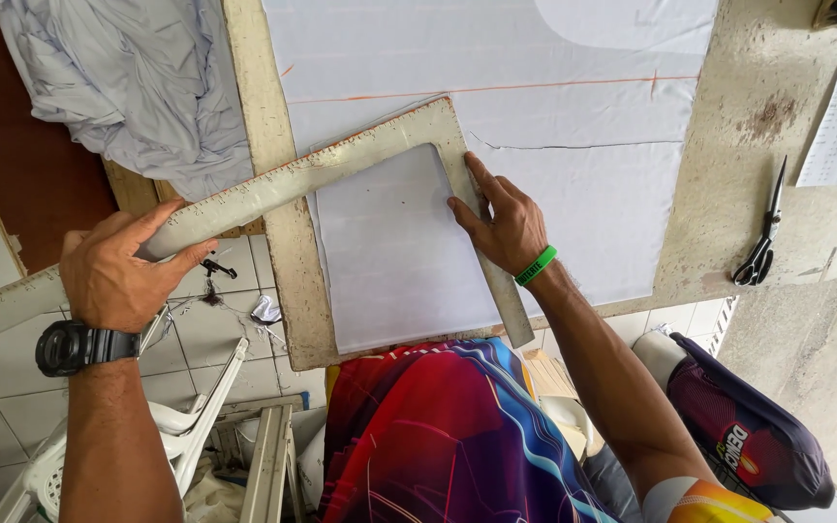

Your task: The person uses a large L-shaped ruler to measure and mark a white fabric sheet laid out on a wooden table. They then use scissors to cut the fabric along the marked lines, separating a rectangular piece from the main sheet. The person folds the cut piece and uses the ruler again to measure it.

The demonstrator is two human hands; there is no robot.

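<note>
A large worn L-shaped square ruler [341, 165] lies over pale lilac fabric [535, 116] spread on a weathered wooden table [758, 97]. My left hand [118, 266], with a black watch on its wrist, grips the ruler's long arm where it sticks out past the table's left edge. My right hand [501, 223], with a green wristband, presses flat on the ruler's short arm, its index finger along the edge. An orange chalk line [496, 89] crosses the fabric above the ruler's corner.
Black scissors [762, 242] lie on the table at the right. A crumpled heap of grey cloth [138, 87] sits at the upper left. White plastic chair parts [186, 426] stand on the tiled floor below. A dark bag [748, 426] is at the lower right.
</note>
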